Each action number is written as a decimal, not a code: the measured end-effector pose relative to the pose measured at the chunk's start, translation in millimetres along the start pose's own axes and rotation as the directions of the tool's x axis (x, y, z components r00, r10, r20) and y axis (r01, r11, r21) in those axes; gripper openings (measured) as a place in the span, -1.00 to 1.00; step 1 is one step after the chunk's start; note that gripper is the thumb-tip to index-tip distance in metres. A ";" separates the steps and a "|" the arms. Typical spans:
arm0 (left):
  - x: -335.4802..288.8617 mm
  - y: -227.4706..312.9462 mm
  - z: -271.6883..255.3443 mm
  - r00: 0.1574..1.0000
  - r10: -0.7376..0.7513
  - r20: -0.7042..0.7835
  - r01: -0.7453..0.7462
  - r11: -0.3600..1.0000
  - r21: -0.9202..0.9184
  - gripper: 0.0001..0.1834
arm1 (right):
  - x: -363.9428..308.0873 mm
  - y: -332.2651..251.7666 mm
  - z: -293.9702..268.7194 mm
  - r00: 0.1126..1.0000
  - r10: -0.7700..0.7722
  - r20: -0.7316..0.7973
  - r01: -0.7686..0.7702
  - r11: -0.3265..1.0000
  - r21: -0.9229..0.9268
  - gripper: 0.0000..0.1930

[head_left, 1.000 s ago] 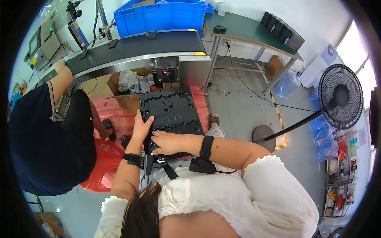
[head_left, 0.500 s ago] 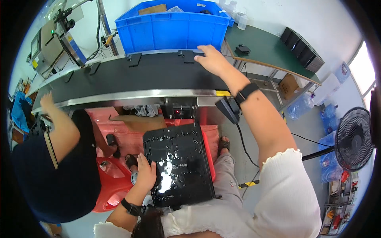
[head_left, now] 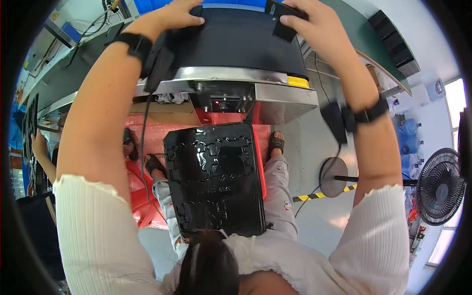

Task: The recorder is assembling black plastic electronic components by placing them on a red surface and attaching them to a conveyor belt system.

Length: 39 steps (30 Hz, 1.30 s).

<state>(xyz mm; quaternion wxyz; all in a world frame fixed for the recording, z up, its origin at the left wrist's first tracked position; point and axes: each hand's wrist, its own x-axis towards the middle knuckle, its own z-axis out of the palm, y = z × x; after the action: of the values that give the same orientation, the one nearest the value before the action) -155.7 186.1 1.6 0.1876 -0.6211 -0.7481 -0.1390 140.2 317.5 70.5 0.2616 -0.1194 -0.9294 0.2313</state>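
Both my arms reach forward over the black conveyor belt [head_left: 236,44]. With thumb and fingers, my left hand [head_left: 177,14] is closed on a small flat black part [head_left: 186,31] on the belt; its fingertips run past the top edge. At the belt's right end my right hand [head_left: 317,22] grips another flat black rectangular part [head_left: 284,32], thumb on its near side. Across my lap lies a shiny black plastic tray [head_left: 211,179] with moulded recesses. Red plastic shows along the tray's right side.
Another black part [head_left: 73,54] lies farther left on the belt. A co-worker's hand [head_left: 39,145] is by a black tray at far left. The blue bin [head_left: 147,5] stands behind the belt, a green table [head_left: 354,29] and a fan [head_left: 440,187] to the right.
My left hand has left the tray and moved up to the belt. Both hands have taken hold of black parts. The view has shifted closer to the belt, and the co-worker appears farther left.
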 end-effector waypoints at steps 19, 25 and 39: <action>-249.9 199.7 -55.0 0.983 0.048 0.178 -0.006 0.973 -0.229 -0.10 | -247.5 -42.9 139.5 0.906 -0.241 0.348 0.327 0.920 -0.216 -0.58; -292.3 211.0 -18.8 0.974 -0.034 0.224 0.082 0.975 -0.208 -0.16 | -140.8 -63.8 50.2 0.855 -0.273 0.441 0.135 0.938 0.319 -0.69; -260.6 211.6 -40.7 0.922 -0.167 0.349 0.322 0.831 -0.453 -0.36 | 106.2 8.7 96.7 0.918 0.031 0.396 0.107 0.940 -0.323 -0.25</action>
<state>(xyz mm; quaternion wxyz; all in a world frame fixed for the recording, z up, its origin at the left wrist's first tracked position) 97.7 -20.3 -85.6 -0.1134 -0.5598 -0.7794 -0.2576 0.1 325.9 38.8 0.0486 -0.0950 -0.9908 0.0827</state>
